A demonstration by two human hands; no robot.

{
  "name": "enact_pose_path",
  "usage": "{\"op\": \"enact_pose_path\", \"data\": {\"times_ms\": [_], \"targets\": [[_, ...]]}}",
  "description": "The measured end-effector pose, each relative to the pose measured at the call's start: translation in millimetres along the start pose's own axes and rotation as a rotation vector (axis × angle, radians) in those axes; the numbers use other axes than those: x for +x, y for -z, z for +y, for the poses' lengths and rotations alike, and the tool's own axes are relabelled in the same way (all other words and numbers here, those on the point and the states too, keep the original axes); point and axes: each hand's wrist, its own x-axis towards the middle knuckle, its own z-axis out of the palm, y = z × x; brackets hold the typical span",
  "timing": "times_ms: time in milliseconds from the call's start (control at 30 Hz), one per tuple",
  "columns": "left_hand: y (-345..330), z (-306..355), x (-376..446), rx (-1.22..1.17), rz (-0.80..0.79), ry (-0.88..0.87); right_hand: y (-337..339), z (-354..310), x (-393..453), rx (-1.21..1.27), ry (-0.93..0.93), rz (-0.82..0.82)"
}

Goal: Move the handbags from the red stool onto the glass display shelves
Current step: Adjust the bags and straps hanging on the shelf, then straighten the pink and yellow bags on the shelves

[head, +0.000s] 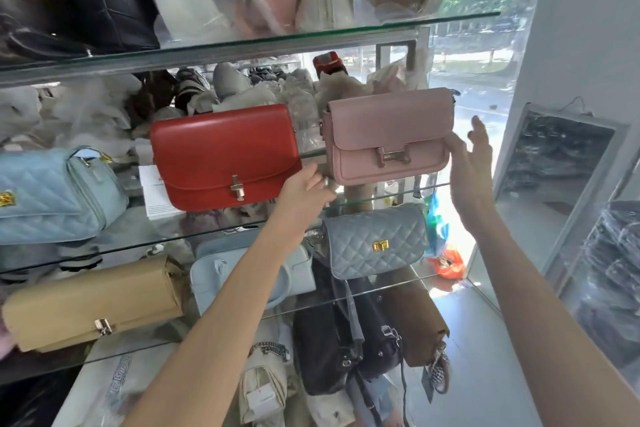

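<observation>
Both hands are at the pink handbag [389, 135], but neither has a real grip on it. Right hand [472, 163] is wide, with straight fingers and the palm near the bag's edge at 3 o'clock, as if to steady it. Left hand [306, 192] reaches to the bag's lower corner at 7 o'clock; its fingers go behind and I cannot tell if they curl.

I think the hands stay on both sides so the bag stands upright and faces the front, like the red handbag [225, 158] just beside it at 9 o'clock.

This pink bag stands on the middle glass shelf [433, 185], near its right end. It is a small rectangular bag with a smooth flap and a metal H-shaped clasp at the front. Its strap is not seen clearly.
</observation>
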Motion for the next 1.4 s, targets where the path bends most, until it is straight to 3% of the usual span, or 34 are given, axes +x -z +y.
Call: {"op": "enact_pose_path", "data": {"times_ms": [167,300,467,600,767,833,933,1167,1300,1400], "targets": [[29,-9,-29,-0.058,0.086,-0.041,-35,-5,-43,-0.045,0.242,0.121],[69,-23,-47,-0.136,0.23,-0.072,-71,-25,-60,0.144,0.129,-0.075],[119,-42,-59,-0.068,0.589,-0.171,-117,-50,-73,0.212,-0.11,-0.352],[149,-56,-58,0.059,0.774,-0.179,-133,-67,-94,0.083,0.067,-0.34],[170,-58,-52,0.134,0.615,-0.07,-150,-72,-97,0.075,0.088,-0.261],[174,-55,-52,0.189,0.6,-0.053,-154,-71,-92,0.089,0.034,-0.197],[182,-53,-48,0.323,0.58,-0.072,-161,-73,-89,0.127,-0.074,-0.272],[183,-61,-34,0.481,0.555,-0.099,-171,-68,-86,0.037,-0.112,-0.183],[189,-64,-24,0.492,0.598,-0.145,-173,-62,-88,-0.147,-0.16,-0.406],[193,-61,-23,0.486,0.583,-0.169,-168,-66,-87,-0.148,-0.183,-0.526]]}}
